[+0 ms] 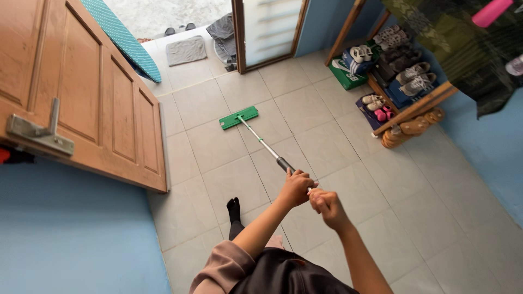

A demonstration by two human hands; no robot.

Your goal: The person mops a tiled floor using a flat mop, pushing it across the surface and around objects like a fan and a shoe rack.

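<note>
- Both hands on the mop handle (267, 146) here: the left hand (296, 188) wraps it lower down, just past the dark grip sleeve, and the right hand (326, 206) is clenched over the very top end.
- Fingers of both are curled tight round the pole, no gap showing, so that is a firm two-hand hold.
- The green flat mop head (238, 117) sits flat on the pale tiled floor (338, 158), well out ahead of the person, near the open doorway (185, 49).
- One socked foot (233, 208) is planted on the tiles below the arms.
- Handling, as a judgement: a slim metal pole, stiff and light, which should slide easily over smooth tile; the flat pad probably drags a little, though I cannot tell from here whether it is wet.
- Best hold looks like just this: one hand at the top to steer, the other lower for push.
- Around it: a brown wooden door (92, 103) swung open on the left, and a leaning wooden shoe rack (403, 81) packed with shoes on the right, against the blue wall (490, 147).
</note>
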